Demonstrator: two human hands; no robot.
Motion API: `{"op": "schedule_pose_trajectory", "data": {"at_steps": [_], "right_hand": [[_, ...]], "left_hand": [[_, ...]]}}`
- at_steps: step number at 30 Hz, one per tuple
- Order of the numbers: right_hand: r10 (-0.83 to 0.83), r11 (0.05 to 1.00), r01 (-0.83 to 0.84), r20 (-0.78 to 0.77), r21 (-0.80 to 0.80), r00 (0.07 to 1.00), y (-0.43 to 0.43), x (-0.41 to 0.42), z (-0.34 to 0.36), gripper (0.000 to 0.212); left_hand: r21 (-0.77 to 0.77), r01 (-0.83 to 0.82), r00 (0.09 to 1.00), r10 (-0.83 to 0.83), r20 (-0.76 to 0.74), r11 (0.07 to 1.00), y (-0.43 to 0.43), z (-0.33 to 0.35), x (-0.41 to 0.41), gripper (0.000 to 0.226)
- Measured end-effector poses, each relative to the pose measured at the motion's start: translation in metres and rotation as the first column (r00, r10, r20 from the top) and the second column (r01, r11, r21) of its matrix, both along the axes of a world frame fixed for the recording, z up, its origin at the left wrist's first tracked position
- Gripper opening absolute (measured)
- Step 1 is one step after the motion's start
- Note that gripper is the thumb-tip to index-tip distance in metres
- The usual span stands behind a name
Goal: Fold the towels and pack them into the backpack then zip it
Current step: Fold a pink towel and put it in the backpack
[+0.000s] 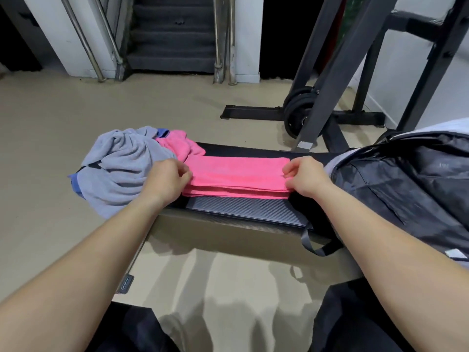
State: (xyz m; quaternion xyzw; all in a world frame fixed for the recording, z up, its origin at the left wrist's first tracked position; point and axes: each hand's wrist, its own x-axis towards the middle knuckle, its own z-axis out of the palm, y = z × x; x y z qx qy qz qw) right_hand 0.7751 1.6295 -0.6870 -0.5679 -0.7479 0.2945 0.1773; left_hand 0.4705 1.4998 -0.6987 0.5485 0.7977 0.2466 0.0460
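A folded pink towel [236,175] lies flat in several layers on the black counter [243,212]. The left hand [165,181] pinches the towel's left end with curled fingers, and the right hand [304,177] pinches its right end the same way. Left of the folded towel, a grey towel [119,168] sits in a loose heap that spills over the counter's end. Behind the folded towel's left corner lies a crumpled pink towel [180,143]. The dark backpack [406,179] rests just right of the folded towel, beside the right hand.
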Motion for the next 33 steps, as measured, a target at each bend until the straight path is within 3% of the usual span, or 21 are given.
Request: {"op": "schedule_pose_trajectory", "data": {"at_steps": [6,13,22,26,30,33], "right_hand": [[0.021,0.989,-0.02,-0.006,0.144,1.0,0.001,0.0,-0.002,0.033],[0.04,0.995,-0.042,0.022,0.09,0.999,0.003,0.0,-0.007,0.035],[0.059,0.995,-0.063,0.06,0.077,0.996,0.002,0.002,-0.009,0.036],[0.088,0.992,-0.103,0.171,0.076,0.981,-0.004,-0.002,-0.017,0.035],[0.066,0.978,-0.139,0.404,0.154,0.912,-0.01,-0.011,-0.012,0.028],[0.026,0.956,-0.142,0.408,0.257,0.913,-0.011,-0.02,-0.001,0.026]], "left_hand": [[0.038,-0.034,0.999,0.035,-0.028,0.999,0.004,-0.005,0.002,0.021],[-0.043,-0.061,0.998,0.062,0.023,0.997,0.003,-0.005,0.013,0.021],[0.008,-0.106,0.992,0.105,0.073,0.994,0.002,0.001,0.01,0.024],[-0.069,-0.032,0.999,0.03,-0.026,0.997,0.0,-0.01,0.009,0.025],[-0.145,-0.017,0.994,0.0,-0.113,0.989,-0.001,-0.012,0.012,0.023],[-0.138,-0.035,0.983,0.01,-0.182,0.99,0.006,-0.006,0.019,0.024]]}}
